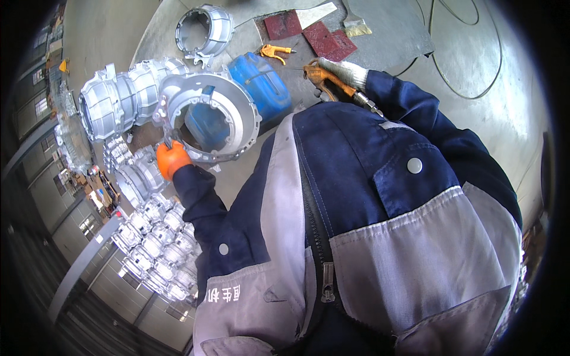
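Note:
My left hand (172,159), in an orange glove, is closed on the rim of a large ring-shaped metal housing (244,110). The housing is tilted so that I look through its round opening, past which a blue jerrycan (261,77) shows. A pale glove covers my right hand (347,72), which is wrapped round an orange air blow gun (323,74) with a hose fitting at its rear. The gun's thin nozzle points left toward the jerrycan and stays apart from the housing. My right fingers are partly hidden by the gun and sleeve.
On the metal table lie a yellow blow gun (274,51), dark red sheets (320,38) and a paintbrush (355,25). Another housing (221,29) stands at the far side. More housings (107,107) are at the left, with stacked castings (157,243) below. A hose (500,53) loops at right.

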Motion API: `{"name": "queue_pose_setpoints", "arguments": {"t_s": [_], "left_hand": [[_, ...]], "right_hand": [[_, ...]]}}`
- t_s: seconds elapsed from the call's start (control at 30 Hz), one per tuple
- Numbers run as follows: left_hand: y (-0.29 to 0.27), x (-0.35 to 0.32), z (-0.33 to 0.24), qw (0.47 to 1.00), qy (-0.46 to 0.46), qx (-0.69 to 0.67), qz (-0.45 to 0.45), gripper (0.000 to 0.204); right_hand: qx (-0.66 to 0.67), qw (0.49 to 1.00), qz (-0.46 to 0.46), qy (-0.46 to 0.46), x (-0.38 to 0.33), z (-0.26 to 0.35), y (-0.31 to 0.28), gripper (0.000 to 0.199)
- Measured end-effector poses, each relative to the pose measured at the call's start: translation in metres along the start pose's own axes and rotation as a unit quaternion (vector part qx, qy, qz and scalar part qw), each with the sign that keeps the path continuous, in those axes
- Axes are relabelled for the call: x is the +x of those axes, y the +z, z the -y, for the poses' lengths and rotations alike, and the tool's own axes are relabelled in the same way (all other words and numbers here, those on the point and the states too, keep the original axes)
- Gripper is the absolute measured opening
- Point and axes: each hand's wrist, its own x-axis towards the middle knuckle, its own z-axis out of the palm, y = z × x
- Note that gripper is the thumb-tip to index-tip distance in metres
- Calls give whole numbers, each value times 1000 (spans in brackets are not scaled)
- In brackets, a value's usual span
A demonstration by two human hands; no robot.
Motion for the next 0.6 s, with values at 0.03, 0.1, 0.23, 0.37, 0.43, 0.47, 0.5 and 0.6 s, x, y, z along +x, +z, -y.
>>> {"name": "queue_pose_setpoints", "arguments": {"t_s": [0.03, 0.1, 0.23, 0.37, 0.43, 0.47, 0.5, 0.6], "left_hand": [[0, 3, 1, 1000, 19, -19, -4, 22], [0, 8, 4, 999, -9, -32, 14, 22], [3, 7, 11, 1000, 4, -8, 21, 21], [5, 10, 15, 1000, 6, -21, 17, 21], [8, 10, 17, 1000, 12, -22, -4, 22], [9, 11, 18, 1000, 16, -22, 0, 22], [10, 13, 20, 1000, 19, -23, 4, 22], [12, 16, 25, 999, 11, -30, 17, 23]], "right_hand": [[13, 999, 32, -5, 0, -1, 1, 48], [36, 998, 46, 3, -2, -2, 2, 49], [-1, 999, 37, 17, -5, 1, 3, 47], [2, 1000, 4, 5, 0, -4, 6, 46], [13, 1000, 3, 22, 4, -6, 5, 45], [1, 1000, 5, 23, 6, -7, 4, 45], [-10, 1000, 7, 24, 7, -7, 3, 45], [-41, 999, 0, 27, 8, -7, 2, 46]]}}
